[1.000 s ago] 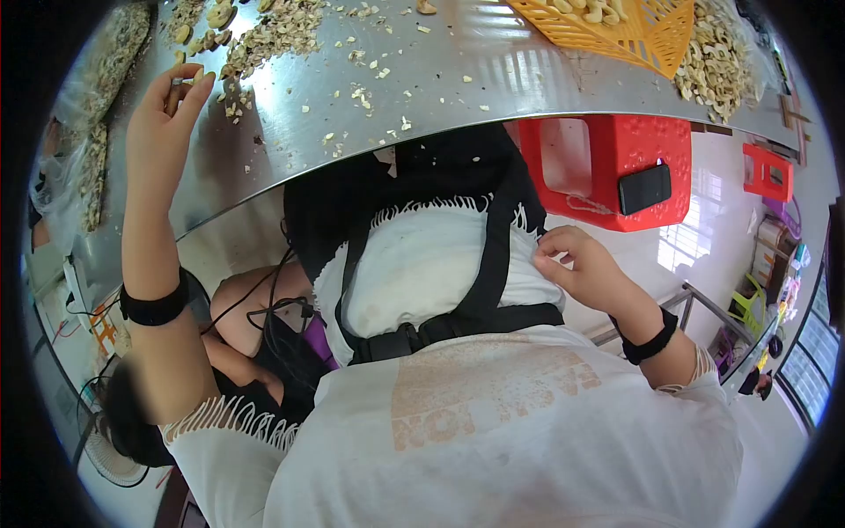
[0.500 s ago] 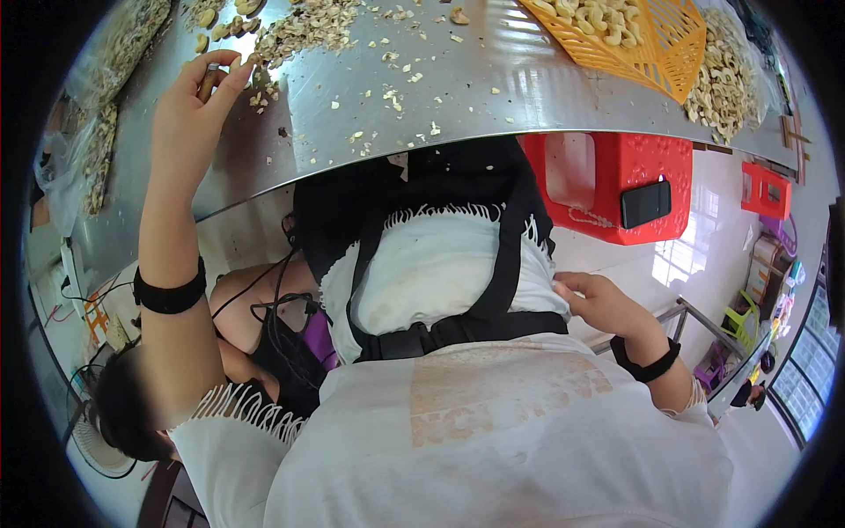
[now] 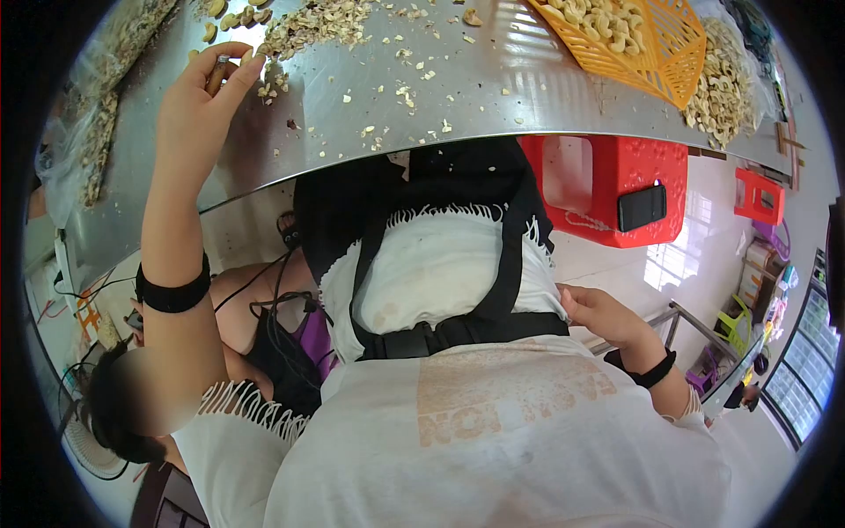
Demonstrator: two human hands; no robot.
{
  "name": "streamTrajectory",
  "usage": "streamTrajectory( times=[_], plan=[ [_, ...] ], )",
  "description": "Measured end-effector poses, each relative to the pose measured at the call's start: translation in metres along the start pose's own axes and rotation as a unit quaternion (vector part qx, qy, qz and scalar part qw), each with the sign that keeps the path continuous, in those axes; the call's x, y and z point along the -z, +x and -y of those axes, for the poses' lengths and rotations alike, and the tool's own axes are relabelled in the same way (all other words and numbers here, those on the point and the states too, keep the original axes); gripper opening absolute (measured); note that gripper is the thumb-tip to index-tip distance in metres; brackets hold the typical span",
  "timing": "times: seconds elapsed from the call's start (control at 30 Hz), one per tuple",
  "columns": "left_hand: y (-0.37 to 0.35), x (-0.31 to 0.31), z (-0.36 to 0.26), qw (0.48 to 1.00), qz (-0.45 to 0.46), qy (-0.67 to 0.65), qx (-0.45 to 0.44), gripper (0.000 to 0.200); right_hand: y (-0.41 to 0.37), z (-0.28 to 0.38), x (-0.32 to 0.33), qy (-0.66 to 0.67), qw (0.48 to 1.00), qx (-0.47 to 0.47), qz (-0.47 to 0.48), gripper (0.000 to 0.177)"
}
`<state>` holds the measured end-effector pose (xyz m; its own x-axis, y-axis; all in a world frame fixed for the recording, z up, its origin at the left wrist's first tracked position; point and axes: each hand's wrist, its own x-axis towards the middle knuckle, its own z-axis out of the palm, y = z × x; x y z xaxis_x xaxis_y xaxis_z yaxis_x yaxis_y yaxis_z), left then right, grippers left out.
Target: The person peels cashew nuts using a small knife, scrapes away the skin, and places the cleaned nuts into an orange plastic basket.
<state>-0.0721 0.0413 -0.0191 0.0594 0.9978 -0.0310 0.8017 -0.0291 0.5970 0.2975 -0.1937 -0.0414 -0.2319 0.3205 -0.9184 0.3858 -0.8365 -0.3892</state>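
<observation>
My left hand (image 3: 198, 106) is over the left part of the steel table (image 3: 352, 106), thumb and fingers closed in a pinch. A short brown handle of a small tool (image 3: 216, 77) shows inside the grip; its working end is hidden. A pale cashew piece (image 3: 246, 58) is at the fingertips. Several cashews (image 3: 242, 18) and a heap of skin flakes (image 3: 321, 26) lie just beyond. Down at my side, my right hand (image 3: 607, 317) rests against the white shirt at the waist, fingers loosely stretched and partly hidden, with nothing visible in them.
An orange basket (image 3: 673, 57) of cashews and a bag of cashew pieces (image 3: 717, 97) are at the right. Another filled bag (image 3: 106, 132) lies left. A phone (image 3: 642, 208) rests on a red stool (image 3: 572, 176). Another person (image 3: 123, 400) sits at lower left.
The view has shifted slightly. My left hand keeps its pinch near the flakes, with its fingers a little changed in place. My right hand stays at the waist.
</observation>
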Motion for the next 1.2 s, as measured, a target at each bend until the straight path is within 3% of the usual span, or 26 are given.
streamTrajectory(
  times=[0.1,0.23,0.4,0.57,0.7,0.77,0.8,0.83,0.87,0.9,0.97,1.03,1.07,1.2],
  plan=[
    [-0.002,-0.001,-0.002,1.0,0.006,-0.016,-0.004,0.027,-0.001,-0.001,0.004,0.023,0.999,0.006,0.037,0.052],
    [-0.002,-0.005,0.0,0.995,-0.027,-0.092,-0.02,0.027,0.0,-0.002,0.004,-0.032,0.998,0.055,-0.013,0.053],
    [-0.005,-0.002,-0.001,0.998,-0.023,-0.06,-0.024,0.027,-0.004,0.004,-0.004,-0.102,0.994,0.025,-0.038,0.057],
    [-0.002,-0.005,0.002,0.998,-0.019,-0.055,-0.021,0.026,0.014,-0.024,-0.005,-0.156,0.981,0.098,-0.054,0.058],
    [-0.002,-0.007,-0.001,0.998,-0.02,-0.036,-0.042,0.028,0.004,-0.009,-0.002,-0.152,0.985,0.084,-0.025,0.058],
    [-0.001,-0.008,0.007,0.996,-0.019,-0.056,-0.062,0.034,0.004,-0.012,0.002,-0.128,0.987,0.087,-0.037,0.055],
    [0.0,-0.013,0.012,0.994,-0.008,-0.095,-0.056,0.034,-0.001,-0.005,0.003,-0.078,0.995,0.035,-0.04,0.053],
    [-0.003,-0.012,0.004,0.998,-0.022,-0.014,-0.054,0.034,-0.009,0.004,0.002,-0.036,0.999,-0.014,-0.038,0.05],
    [-0.008,-0.013,0.002,0.998,-0.029,-0.028,-0.045,0.031,-0.009,0.007,-0.002,-0.076,0.993,0.039,-0.078,0.05],
    [-0.006,-0.013,0.008,0.994,-0.045,-0.02,-0.1,0.03,-0.004,0.001,0.005,-0.089,0.993,0.044,-0.065,0.049],
    [-0.007,-0.011,0.01,0.99,-0.059,-0.069,-0.111,0.028,0.003,-0.005,0.008,0.112,0.992,0.027,-0.045,0.045],
    [-0.01,-0.003,0.006,0.992,-0.05,-0.043,-0.106,0.028,0.001,0.018,0.003,-0.034,0.999,0.022,-0.034,0.061],
    [-0.012,0.0,0.005,0.992,-0.064,-0.033,-0.101,0.028,-0.005,0.034,-0.006,-0.093,0.992,0.008,-0.089,0.058],
    [-0.016,-0.004,0.009,0.99,-0.061,-0.078,-0.102,0.029,0.008,0.028,0.0,-0.148,0.983,0.053,-0.089,0.057]
  ],
)
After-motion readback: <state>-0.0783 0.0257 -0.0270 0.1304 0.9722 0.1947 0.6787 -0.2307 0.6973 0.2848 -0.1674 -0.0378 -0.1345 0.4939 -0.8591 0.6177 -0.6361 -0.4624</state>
